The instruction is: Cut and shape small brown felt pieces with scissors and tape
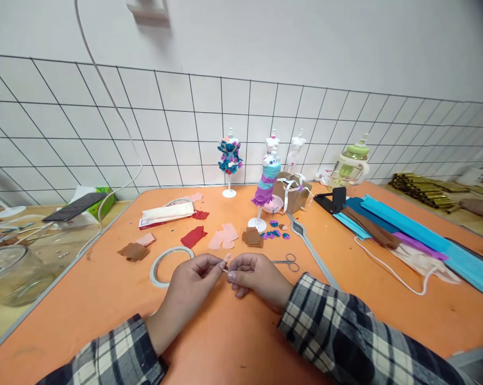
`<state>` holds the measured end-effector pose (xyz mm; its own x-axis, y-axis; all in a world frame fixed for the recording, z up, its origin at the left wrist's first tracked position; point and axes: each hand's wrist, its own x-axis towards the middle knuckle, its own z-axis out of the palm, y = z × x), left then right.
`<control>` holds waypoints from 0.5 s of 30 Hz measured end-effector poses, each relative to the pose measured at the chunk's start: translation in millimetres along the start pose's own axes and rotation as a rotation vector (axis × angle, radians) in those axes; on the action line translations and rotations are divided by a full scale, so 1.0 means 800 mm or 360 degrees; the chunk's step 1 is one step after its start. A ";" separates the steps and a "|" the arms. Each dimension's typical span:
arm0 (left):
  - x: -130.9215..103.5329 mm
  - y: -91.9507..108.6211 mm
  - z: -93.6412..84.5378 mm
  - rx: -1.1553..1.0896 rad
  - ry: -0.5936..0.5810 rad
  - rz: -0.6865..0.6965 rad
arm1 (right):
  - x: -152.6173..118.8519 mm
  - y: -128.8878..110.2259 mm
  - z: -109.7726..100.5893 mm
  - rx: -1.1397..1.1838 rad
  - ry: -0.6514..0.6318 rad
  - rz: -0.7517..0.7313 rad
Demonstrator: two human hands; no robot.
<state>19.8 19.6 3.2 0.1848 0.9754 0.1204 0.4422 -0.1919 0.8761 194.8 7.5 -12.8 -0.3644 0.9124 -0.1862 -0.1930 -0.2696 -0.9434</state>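
Okay, small pink scrap (227, 258) is up at the fingertips, between the two hands, over the near middle of the orange table (241, 337). Left hand (197, 278): thumb and forefinger pinched narrow on it. Right hand (259, 275): thumb and forefinger also closed on it, other fingers curled; exact shape of the scrap too small to tell. Just beyond the hands: pink paper (224, 237), with red paper (193, 236) to its left and brown paper (252, 237) to its right. Tape roll (155, 270) lies flat beside left hand, scissors (291, 262) near right. Farther back, dressed dolls' stands (229, 160), then a bottle (351, 163) at right rear.
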 end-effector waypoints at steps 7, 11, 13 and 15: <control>-0.006 0.003 0.004 -0.0024 0.0004 0.0027 | -0.005 0.000 0.007 0.0286 0.0112 0.0021; -0.007 0.005 0.004 0.0024 0.0008 0.0055 | -0.005 -0.002 0.005 0.0285 0.0134 0.0054; -0.007 0.007 0.004 0.0038 -0.0005 0.0093 | -0.005 -0.002 0.004 0.0276 0.0098 0.0078; -0.008 0.008 0.004 0.0058 -0.0007 0.0137 | -0.005 -0.002 0.003 0.0283 0.0086 0.0091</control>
<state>24.3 11.7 6.0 0.2271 0.9547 0.1924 0.4563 -0.2788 0.8450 194.8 3.5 -9.7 -0.3310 0.9079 -0.2573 -0.3327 -0.3674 -0.8685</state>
